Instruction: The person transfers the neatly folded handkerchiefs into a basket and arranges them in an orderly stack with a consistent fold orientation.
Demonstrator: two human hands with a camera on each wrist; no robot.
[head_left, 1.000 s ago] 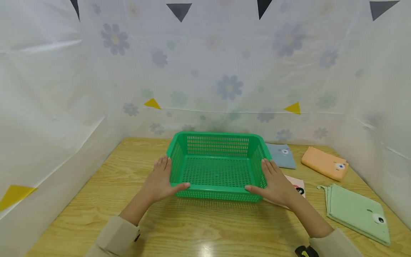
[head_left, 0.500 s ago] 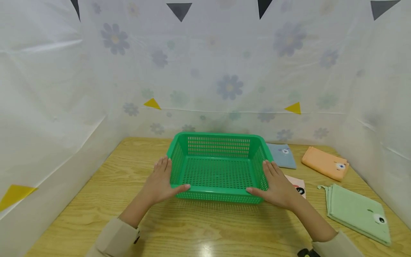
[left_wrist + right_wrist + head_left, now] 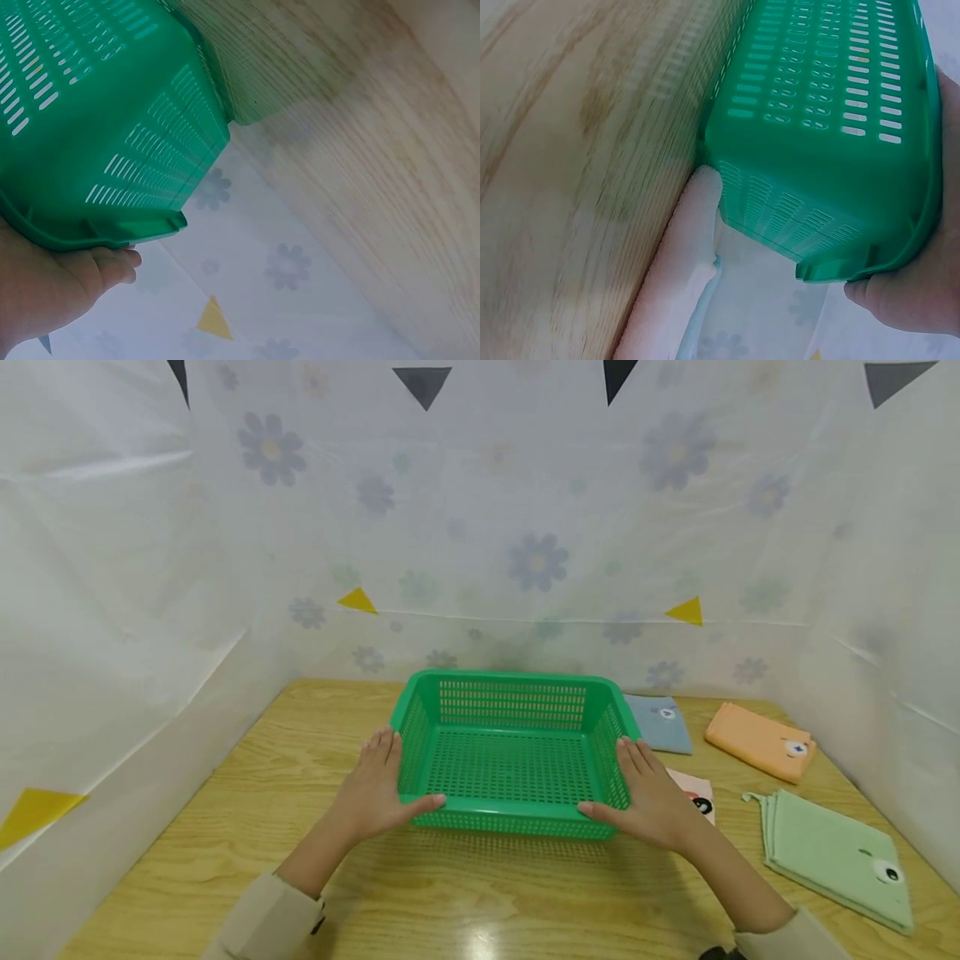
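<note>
Both my hands are on the green basket point(image 3: 510, 807)!
Head view: it's centred on the wooden table point(image 3: 465, 893), my left hand point(image 3: 367, 789) and right hand point(image 3: 652, 797) at its near corners, fingers straight, thumbs spread onto the near rim; left wrist: fingertips peek past the rim; right wrist: pink cloth point(image 3: 675, 255) lies right by the base.

Two hands point(image 3: 371, 797) point(image 3: 654, 806), two sleeves point(image 3: 264, 918), one basket point(image 3: 510, 807) are showing, four cloths point(image 3: 759, 742) are lying on one table point(image 3: 412, 893), four dark triangles point(image 3: 424, 385), three yellow triangles point(image 3: 358, 601) are appearing
</note>
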